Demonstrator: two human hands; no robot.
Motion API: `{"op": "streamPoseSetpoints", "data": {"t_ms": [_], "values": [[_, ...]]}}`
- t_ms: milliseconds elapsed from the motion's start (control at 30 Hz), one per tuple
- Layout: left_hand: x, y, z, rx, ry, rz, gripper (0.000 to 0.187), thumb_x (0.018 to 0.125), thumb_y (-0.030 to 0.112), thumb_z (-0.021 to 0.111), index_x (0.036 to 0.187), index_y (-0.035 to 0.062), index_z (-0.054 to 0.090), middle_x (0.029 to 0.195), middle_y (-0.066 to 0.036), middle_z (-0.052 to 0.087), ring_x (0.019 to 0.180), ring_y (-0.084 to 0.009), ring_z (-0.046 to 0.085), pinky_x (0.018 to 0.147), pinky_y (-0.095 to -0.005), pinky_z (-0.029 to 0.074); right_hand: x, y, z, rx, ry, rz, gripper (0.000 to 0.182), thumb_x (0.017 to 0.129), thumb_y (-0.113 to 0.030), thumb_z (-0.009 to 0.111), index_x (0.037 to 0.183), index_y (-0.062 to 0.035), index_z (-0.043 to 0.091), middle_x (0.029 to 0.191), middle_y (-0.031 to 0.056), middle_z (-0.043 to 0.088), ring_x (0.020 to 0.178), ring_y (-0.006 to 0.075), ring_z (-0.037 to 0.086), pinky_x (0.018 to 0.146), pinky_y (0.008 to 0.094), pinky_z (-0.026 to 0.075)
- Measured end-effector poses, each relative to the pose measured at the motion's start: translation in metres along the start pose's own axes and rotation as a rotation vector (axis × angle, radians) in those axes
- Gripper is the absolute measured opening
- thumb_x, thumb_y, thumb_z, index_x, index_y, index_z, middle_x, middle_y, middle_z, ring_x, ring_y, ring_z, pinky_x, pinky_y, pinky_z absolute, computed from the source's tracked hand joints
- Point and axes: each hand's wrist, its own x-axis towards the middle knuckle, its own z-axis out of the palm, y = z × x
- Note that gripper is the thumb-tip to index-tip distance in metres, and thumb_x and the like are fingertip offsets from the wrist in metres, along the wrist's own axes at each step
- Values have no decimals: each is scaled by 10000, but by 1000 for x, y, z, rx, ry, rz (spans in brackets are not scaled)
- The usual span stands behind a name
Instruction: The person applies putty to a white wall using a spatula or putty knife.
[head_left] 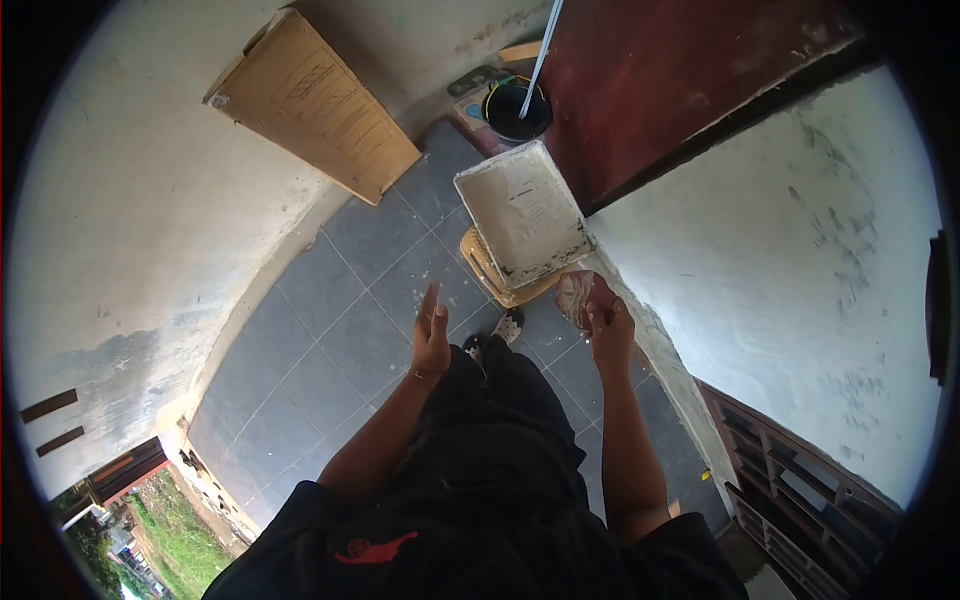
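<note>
My right hand (pixel 608 335) grips a flat reddish-brown piece (pixel 576 298), its face smeared with white paste; I cannot tell its exact kind. Held out over the floor, my left hand (pixel 431 338) has its fingers stretched and nothing in it. Ahead of both hands is a rectangular white tray (pixel 522 210), with dark speckles and flaking along its rim. It rests on a tan woven-looking stool (pixel 476 258). The brown piece is close to the tray's near right corner.
A large cardboard box (pixel 320 110) leans by the left wall. Behind the tray stands a black bucket (pixel 518 110) with a pale stick (pixel 542 55) in it, beside a dark red door (pixel 680 80). White specks dot the grey tiles (pixel 340 330). A louvred frame (pixel 800 480) is at lower right.
</note>
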Motion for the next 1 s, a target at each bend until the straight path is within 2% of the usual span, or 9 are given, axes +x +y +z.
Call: {"op": "streamPoseSetpoints", "data": {"t_ms": [33, 133, 267, 333, 500, 567, 800, 900, 1000], "values": [[10, -8, 2, 3, 1, -26, 759, 1032, 491, 420, 1509, -86, 294, 1562, -262, 340, 1482, -346, 284, 1204, -415, 203, 17, 8, 12, 1, -5, 10, 172, 912, -111, 683, 1033, -1, 629, 817, 94, 683, 697, 163, 633, 593, 326, 505], [24, -43, 15, 4, 6, -136, 744, 1037, 485, 418, 1499, -89, 315, 1545, -258, 371, 1469, -341, 310, 1200, -405, 216, 64, 42, 48, -230, 39, -143, 236, 890, -180, 702, 1001, 15, 628, 849, 188, 694, 750, 319, 675, 715, 424, 511], [28, -100, 32, -2, 31, -291, 729, 1042, 479, 415, 1489, -92, 337, 1529, -253, 401, 1457, -335, 336, 1196, -395, 229, 118, 81, 103, -370, 4, -181, 217, 900, -133, 672, 1039, 24, 614, 852, 166, 693, 790, 320, 688, 736, 413, 519], [44, -124, 44, -43, 32, -306, 711, 1050, 459, 410, 1474, -107, 349, 1505, -257, 430, 1442, -323, 361, 1191, -387, 243, 136, 96, 127, -357, -107, -127, 233, 923, -174, 639, 1093, -15, 619, 945, 218, 709, 922, 413, 682, 766, 468, 527], [80, -173, 66, -202, 52, -452, 746, 1053, 476, 400, 1506, -104, 274, 1541, -257, 369, 1461, -308, 330, 1202, -376, 224, 179, 124, 177, -419, -216, -115, 263, 926, -155, 626, 1158, -35, 596, 958, 220, 712, 917, 416, 687, 762, 477, 537], [97, -181, 73, -235, 12, -419, 771, 1050, 485, 409, 1512, -108, 241, 1551, -260, 345, 1468, -305, 316, 1208, -377, 215, 188, 130, 186, -399, -205, -153, 258, 925, -152, 625, 1152, -34, 596, 954, 224, 710, 909, 420, 686, 760, 479, 536], [131, -193, 81, -348, 110, -550, 857, 1025, 589, 379, 1493, -122, 276, 1512, -273, 391, 1443, -330, 354, 1209, -408, 230, 208, 125, 191, -459, -137, -175, 248, 928, -169, 616, 1126, -23, 584, 962, 236, 700, 903, 429, 680, 750, 487, 532], [136, -205, 80, -339, 72, -580, 916, 990, 697, 297, 1517, -53, 297, 1513, -233, 413, 1440, -319, 369, 1212, -427, 217, 214, 132, 193, -417, -72, -159, 250, 929, -176, 609, 1121, -18, 585, 944, 237, 693, 892, 429, 678, 746, 490, 527], [136, -213, 80, -407, 62, -625, 937, 984, 713, 277, 1509, -63, 300, 1498, -229, 431, 1425, -312, 390, 1208, -425, 232, 211, 135, 201, -458, -171, -151, 250, 928, -170, 606, 1125, -19, 585, 921, 239, 688, 869, 430, 677, 739, 494, 522]]}}
